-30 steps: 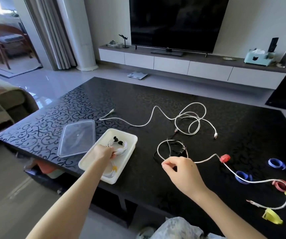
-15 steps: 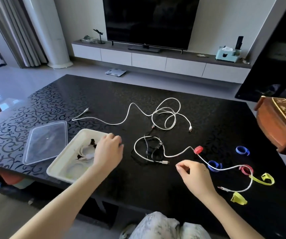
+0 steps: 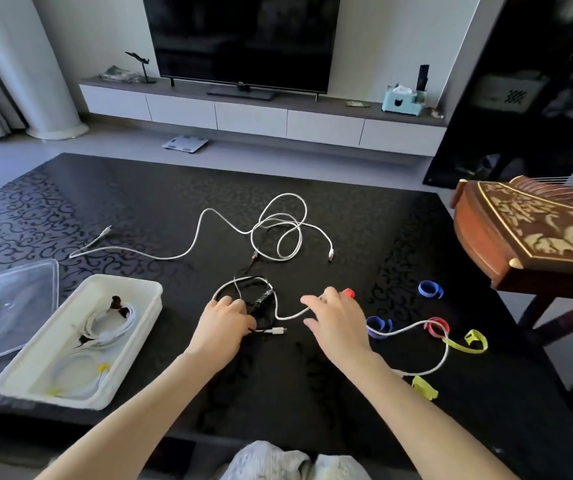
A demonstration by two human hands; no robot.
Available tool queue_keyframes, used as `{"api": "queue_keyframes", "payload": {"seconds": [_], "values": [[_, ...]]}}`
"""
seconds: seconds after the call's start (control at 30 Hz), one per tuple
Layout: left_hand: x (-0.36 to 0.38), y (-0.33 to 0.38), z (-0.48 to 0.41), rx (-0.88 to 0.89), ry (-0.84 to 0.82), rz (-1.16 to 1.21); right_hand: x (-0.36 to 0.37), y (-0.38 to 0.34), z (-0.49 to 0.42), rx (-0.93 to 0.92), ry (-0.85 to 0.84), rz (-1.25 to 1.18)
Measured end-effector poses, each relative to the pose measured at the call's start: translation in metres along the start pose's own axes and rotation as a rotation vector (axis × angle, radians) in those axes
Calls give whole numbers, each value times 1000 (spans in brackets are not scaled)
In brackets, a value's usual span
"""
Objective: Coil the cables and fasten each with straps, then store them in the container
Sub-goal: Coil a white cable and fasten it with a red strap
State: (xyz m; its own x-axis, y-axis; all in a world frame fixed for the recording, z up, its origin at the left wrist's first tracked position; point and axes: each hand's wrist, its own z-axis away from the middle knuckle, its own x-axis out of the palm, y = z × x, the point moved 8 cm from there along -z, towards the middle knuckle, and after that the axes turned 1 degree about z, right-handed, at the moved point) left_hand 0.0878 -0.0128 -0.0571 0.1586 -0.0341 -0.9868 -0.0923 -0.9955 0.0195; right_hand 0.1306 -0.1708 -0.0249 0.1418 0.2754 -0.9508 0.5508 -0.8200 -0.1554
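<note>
Both hands low over a cable tangle, mid-table

Bare glossy black scroll-patterned table (image 3: 278,393) open below both wrists, near edge just under the forearms; more free surface beyond the fingertips, up to a long loose white cable (image 3: 195,237). Just left of the left hand (image 3: 224,322), a white rectangular plastic container (image 3: 122,280) holding strapped white coils (image 3: 112,323), with a clear plastic lid (image 3: 8,306) further left. Right of the right hand (image 3: 335,318), scattered blue strap loops (image 3: 430,289) and yellow strap loops (image 3: 468,344), then a carved brown wooden zither (image 3: 537,233) bounding that side. Left hand palm-down, fingers curled onto a thin black cable (image 3: 262,299) and a short white cable (image 3: 290,317); gripping or only pressing, cannot tell. Right hand released, fingers spread over that short white cable, fingertips beside a small red strap (image 3: 348,292)
</note>
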Motion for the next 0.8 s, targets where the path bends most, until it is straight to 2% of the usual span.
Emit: {"api": "queue_keyframes", "payload": {"seconds": [0.1, 0.2, 0.27, 0.37, 0.47, 0.5, 0.53, 0.7, 0.8], "values": [[-21, -7, 1, 24, 157, 299, -1, -2, -18, 6, -5, -36], [-46, -22, -5, -90, 266, 538, -17, 27, -31, 215, 64, -242], [-54, -30, -12, -178, 269, 595, -34, 46, -35, 319, 111, -399], [-50, -42, -19, -346, 238, 673, -63, 63, -43, 376, 213, -547], [-51, -53, -27, -507, 276, 945, -91, 69, -55, 396, 282, -636], [-55, -54, -31, -514, 285, 965, -102, 70, -60, 394, 309, -653], [-59, -54, -36, -487, 266, 913, -113, 71, -65, 392, 338, -669], [-70, -34, -59, -193, 147, 346, -156, 66, -92, 347, 399, -753], [-64, -29, -65, -133, 44, -5, -170, 59, -105, 308, 412, -777]]}}
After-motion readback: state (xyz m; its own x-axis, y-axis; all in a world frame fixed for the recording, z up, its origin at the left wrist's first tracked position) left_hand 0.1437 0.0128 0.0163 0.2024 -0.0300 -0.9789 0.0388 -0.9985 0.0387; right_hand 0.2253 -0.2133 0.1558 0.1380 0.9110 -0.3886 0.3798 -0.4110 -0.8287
